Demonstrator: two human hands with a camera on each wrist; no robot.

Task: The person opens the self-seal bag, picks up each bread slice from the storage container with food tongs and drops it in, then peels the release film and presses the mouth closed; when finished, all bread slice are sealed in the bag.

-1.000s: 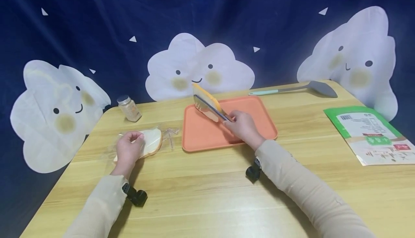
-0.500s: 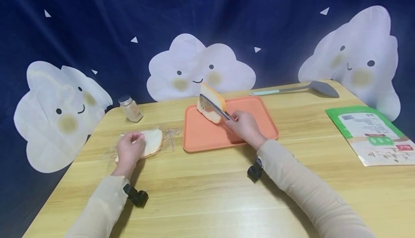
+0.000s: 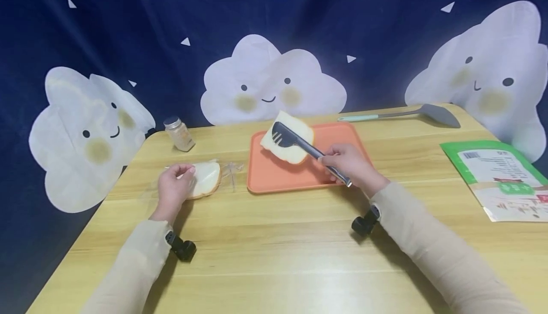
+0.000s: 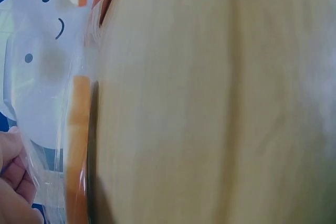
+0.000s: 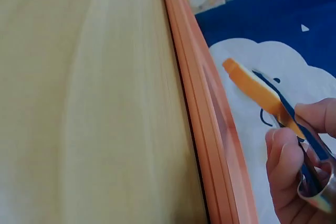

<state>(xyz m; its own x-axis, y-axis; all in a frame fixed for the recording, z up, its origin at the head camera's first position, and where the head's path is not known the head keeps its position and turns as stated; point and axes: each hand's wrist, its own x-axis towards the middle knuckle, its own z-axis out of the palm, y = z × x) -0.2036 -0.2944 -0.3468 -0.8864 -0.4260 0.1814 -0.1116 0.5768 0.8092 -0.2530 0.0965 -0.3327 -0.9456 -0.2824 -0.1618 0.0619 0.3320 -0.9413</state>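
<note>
Here, dark, slotted tongs (image 3: pixel 311 150) clamp squarish, spongy bread (image 3: pixel 298 124), their long axis pointing head-first to ten o'clock. The right hand (image 3: pixel 353 165) grips them; the left hand (image 3: pixel 174 186) pinches crinkled clear plastic (image 4: pixel 52 179).

Bread slice (image 3: pixel 297 126) (tilted) in tongs (image 3: pixel 309 148), over tray (image 3: pixel 274 178).

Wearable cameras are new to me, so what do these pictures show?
No machine, only a person's bare left hand and right hand. The wide picture looks down from the head; the close ones come from black wrist cameras. The right hand holds black slotted tongs gripping a white, orange-crusted bread slice over a rectangular coral tray. The left pinches clear plastic wrap around more bread. Also on the pale wooden table: a clear silver-lidded jar, grey-and-mint spatula and green-and-white packet.
</note>
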